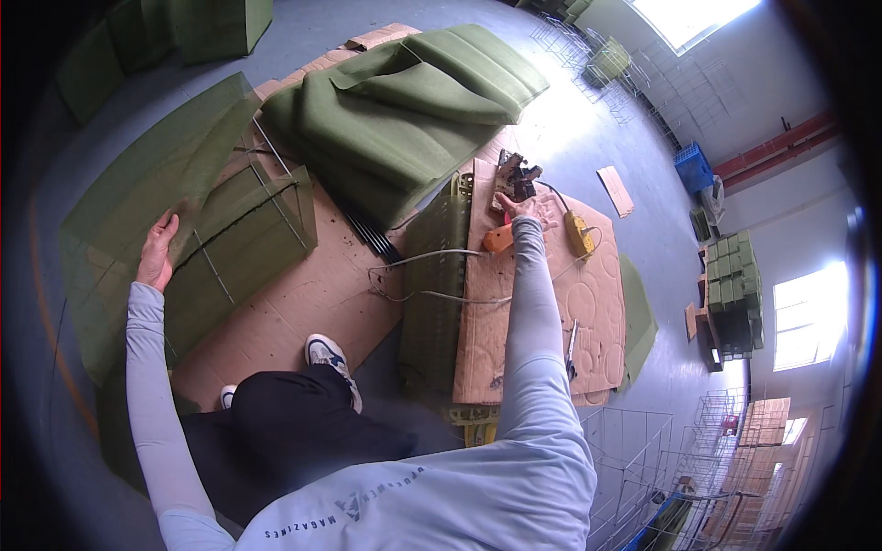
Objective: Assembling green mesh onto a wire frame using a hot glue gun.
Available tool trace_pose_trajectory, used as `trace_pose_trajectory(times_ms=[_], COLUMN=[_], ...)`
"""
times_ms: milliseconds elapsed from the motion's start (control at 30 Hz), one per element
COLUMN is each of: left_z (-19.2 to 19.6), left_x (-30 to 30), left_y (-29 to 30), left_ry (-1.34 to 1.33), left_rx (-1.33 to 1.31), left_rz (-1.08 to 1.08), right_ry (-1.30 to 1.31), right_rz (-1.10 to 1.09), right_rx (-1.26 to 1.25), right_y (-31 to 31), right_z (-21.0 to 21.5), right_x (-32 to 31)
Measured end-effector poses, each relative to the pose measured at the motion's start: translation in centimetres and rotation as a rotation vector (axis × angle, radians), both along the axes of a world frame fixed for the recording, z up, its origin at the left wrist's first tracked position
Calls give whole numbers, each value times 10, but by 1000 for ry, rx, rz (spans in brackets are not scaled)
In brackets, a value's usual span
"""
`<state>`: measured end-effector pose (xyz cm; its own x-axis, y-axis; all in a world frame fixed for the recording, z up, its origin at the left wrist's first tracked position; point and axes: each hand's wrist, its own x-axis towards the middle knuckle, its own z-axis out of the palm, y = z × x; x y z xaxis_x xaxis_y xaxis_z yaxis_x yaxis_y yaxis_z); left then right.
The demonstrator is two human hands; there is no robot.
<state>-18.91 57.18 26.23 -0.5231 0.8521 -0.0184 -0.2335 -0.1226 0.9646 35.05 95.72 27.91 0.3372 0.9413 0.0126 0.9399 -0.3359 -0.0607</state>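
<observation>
My left hand is at the left, its fingers closed at a fold of sheer green mesh fabric. The mesh drapes around a thin metal wire frame, and a second green panel lies within it. Over the cardboard-topped table, my right hand reaches out with its fingers spread, beside a dark, blocky metal device. An orange-handled tool lies just below that hand. I cannot make out whether the fingertips touch the device or the tool.
A pile of green fabric lies ahead on cardboard. A yellow power strip, a pale looping cable and scissors are on or beside the table's cardboard top. Wire frames stand at the lower right. Stacked green items stand farther right.
</observation>
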Motion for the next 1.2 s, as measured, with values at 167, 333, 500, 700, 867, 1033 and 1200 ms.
trace_pose_trajectory(times_ms=[167,333,500,700,867,1033,1200], left_z=[-4,-9,6,-2,-14,-19,-21], left_x=[-7,-10,6,-6,-19,-23,-12], left_y=[-8,-12,-2,-22,-15,-9,1], left_ry=[22,-23,-14,23,51,80,7], left_rx=[-25,-62,-43,-97,-50,-63,-10], left_rz=[38,48,13,91,91,94,91], right_ry=[-49,-63,-233,-277,-237,-279,40], right_rz=[83,501,634,853,974,1099,863], right_rx=[421,469,-32,-130,-113,-55,79], right_y=[6,72,128,117,97,69,33], right_z=[1,7,12,3,3,5,30], right_x=[-14,2,30,13,41,75,100])
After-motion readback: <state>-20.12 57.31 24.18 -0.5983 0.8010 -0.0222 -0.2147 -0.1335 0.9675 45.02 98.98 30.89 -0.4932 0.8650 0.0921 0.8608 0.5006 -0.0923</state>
